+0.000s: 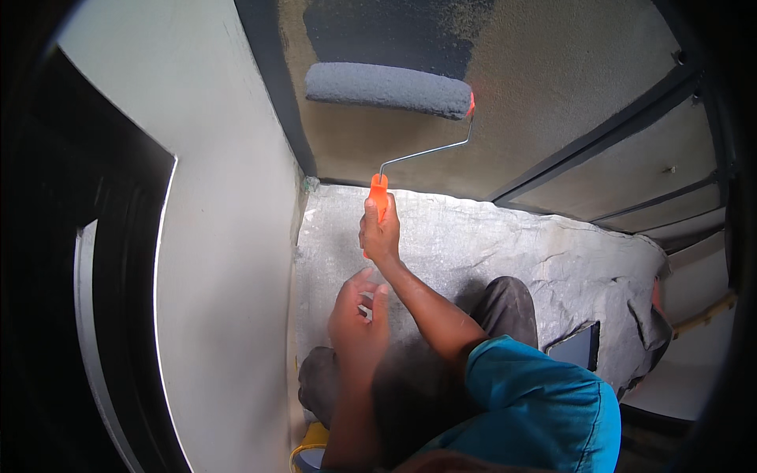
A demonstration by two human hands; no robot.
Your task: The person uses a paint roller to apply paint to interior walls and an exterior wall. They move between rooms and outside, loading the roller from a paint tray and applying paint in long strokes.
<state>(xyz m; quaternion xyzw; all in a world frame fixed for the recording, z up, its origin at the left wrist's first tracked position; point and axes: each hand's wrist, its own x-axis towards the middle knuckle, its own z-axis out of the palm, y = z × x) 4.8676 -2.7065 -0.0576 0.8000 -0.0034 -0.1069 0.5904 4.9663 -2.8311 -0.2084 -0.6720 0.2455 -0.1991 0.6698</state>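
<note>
My right hand (383,233) is closed around the orange handle of a paint roller (386,88). Its grey, fuzzy sleeve lies almost level in front of a brownish panelled wall (544,102), and a bent wire frame joins it to the handle. I cannot tell whether the sleeve touches the wall. Dark grey paint (386,31) covers a patch just above the sleeve and a strip along the wall's left edge. Below the right hand, my left hand (359,319) holds nothing, its fingers loosely bent and the thumb apart; it is slightly blurred.
A pale wall (221,236) rises close on my left, with a dark door (47,260) beyond it. A wrinkled whitish sheet (512,244) covers the floor. Dark-edged ridges (599,134) divide the panels. A yellow-rimmed container (311,441) stands near my left forearm. A dark-framed opening (579,347) lies right.
</note>
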